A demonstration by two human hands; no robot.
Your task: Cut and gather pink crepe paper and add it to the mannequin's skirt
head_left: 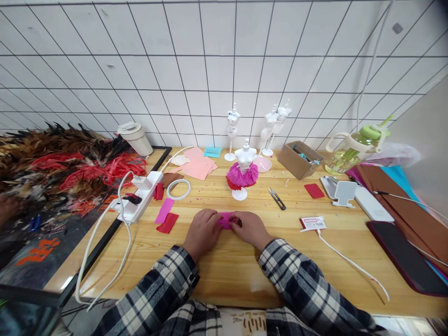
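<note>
A small strip of magenta crepe paper (226, 220) lies at the middle of the wooden table, between my two hands. My left hand (205, 231) has its fingers closed on the strip's left end. From the other side, my right hand (249, 227) pinches the right end between thumb and fingertips. Just beyond them stands a white mini mannequin (245, 156) wearing a ruffled magenta paper skirt (242, 175) with red at its hem. Thread snips (277, 199) rest to the right of it. Magenta paper (164, 211) and red paper (167, 223) lie left of my left hand.
A power strip (141, 198) with looping cords lies left, beside a heap of feathers (70, 163). Tape roll (178, 189), peach paper (198, 163) and more mannequins (233, 128) sit farther back. Rightward are a cardboard box (297, 163), bottle (353, 147), phone stand (345, 193) and dark tray (402, 254).
</note>
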